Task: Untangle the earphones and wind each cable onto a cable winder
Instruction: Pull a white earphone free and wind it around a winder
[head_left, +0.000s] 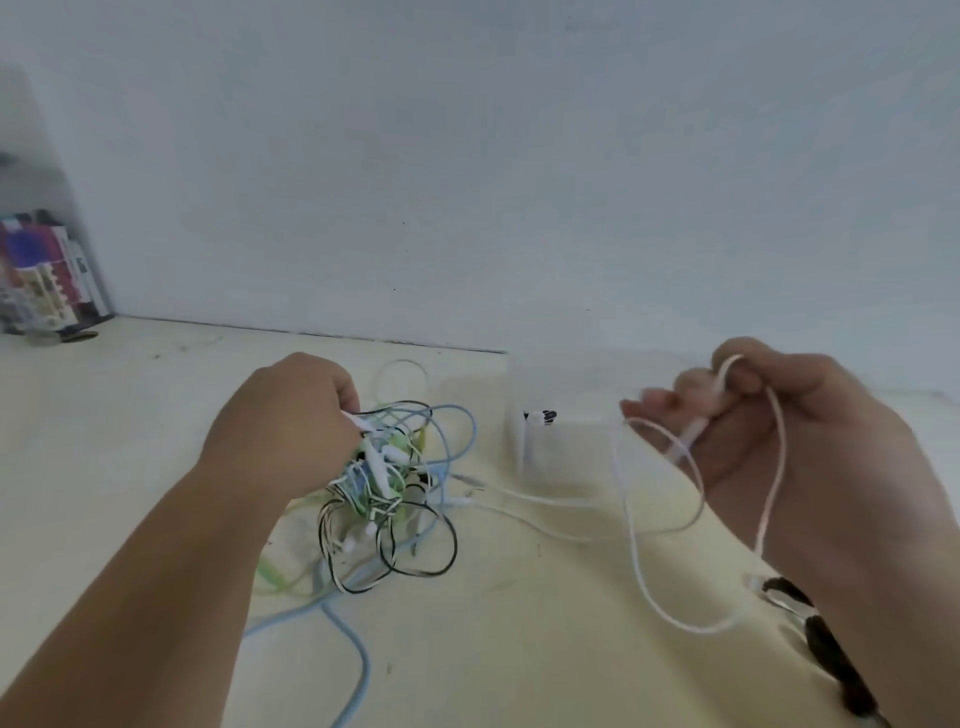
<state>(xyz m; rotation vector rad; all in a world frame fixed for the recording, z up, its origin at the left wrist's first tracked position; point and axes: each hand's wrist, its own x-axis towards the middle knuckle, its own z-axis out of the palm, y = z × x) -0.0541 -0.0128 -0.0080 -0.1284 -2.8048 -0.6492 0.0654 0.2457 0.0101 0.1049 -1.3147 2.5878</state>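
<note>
**Both hands on the cables, one white lead pulled out to the right**

The tangle of earphones (395, 483) lies on the pale desk (519, 665), left of centre and not far from the wall (467, 156). It is a knot of black, black-and-white striped, green, light blue and white strands. A light blue cable (358, 654) trails out of it toward the near edge, and a green cable (270, 571) runs out beside the left forearm.

The left hand (280, 431) sits over the top left of the knot. Its fingers (345, 395) are curled down into the strands and pinch some of them (exactly which ones is hidden under the hand).

The right hand (795, 431) is raised well to the right of the knot, palm turned toward the camera. Its fingers (727, 374) are curled round a white cable (639, 545), which loops over the top finger. The cable hangs in two long slack loops below the hand. From there it runs low across the desk back to the tangle, where it is still caught.

Between the two hands, near the wall, stands a clear box (571, 457), faint and blurred, with something small and black-and-white inside. A dark object (826, 649) lies on the desk under the right forearm, too blurred to name. A row of books (47, 275) stands at the far left against the wall.
</note>
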